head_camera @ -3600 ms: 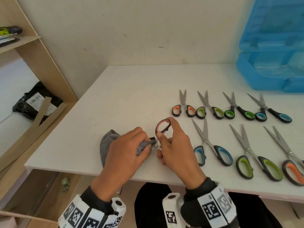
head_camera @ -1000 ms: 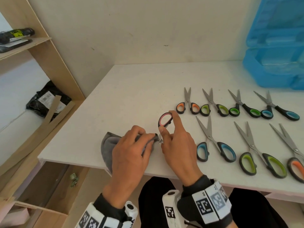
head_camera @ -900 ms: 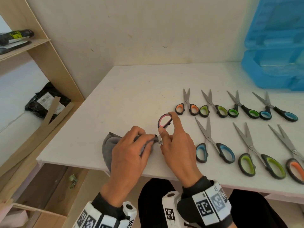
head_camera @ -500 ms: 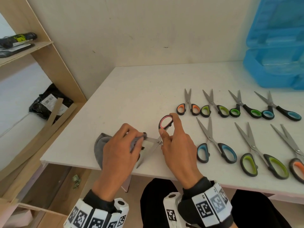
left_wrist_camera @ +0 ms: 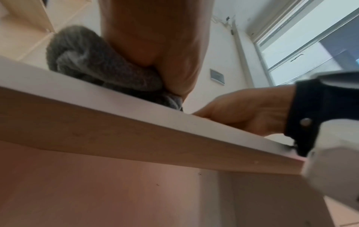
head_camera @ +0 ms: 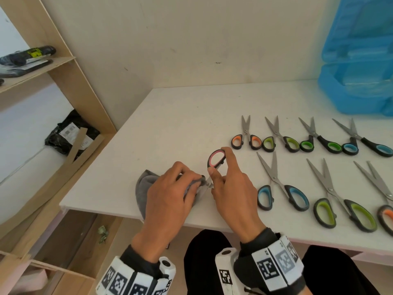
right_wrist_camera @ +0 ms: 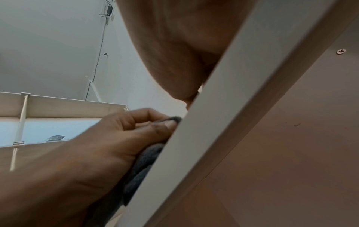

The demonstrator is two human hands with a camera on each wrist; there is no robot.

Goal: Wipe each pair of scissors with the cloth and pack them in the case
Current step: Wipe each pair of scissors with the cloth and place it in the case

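My right hand (head_camera: 223,173) pinches the pink-handled scissors (head_camera: 216,159) by the handle near the table's front edge. The blades point left and are mostly hidden inside the grey cloth (head_camera: 142,188). My left hand (head_camera: 176,188) grips that cloth around the blades. In the left wrist view the cloth (left_wrist_camera: 101,69) bunches under my palm on the table top. From the right wrist, my left hand (right_wrist_camera: 124,130) pinches the cloth (right_wrist_camera: 143,158). The blue case (head_camera: 357,60) stands open at the back right.
Two rows of scissors lie on the white table (head_camera: 180,116) to the right of my hands, with orange (head_camera: 246,137), green (head_camera: 344,207) and blue (head_camera: 282,188) handles. A wooden shelf unit (head_camera: 70,81) stands to the left. The table edge is just below my wrists.
My left hand slid the cloth left along the blades, baring them, then came back right to the pivot, so they are covered again. My right hand stayed put.
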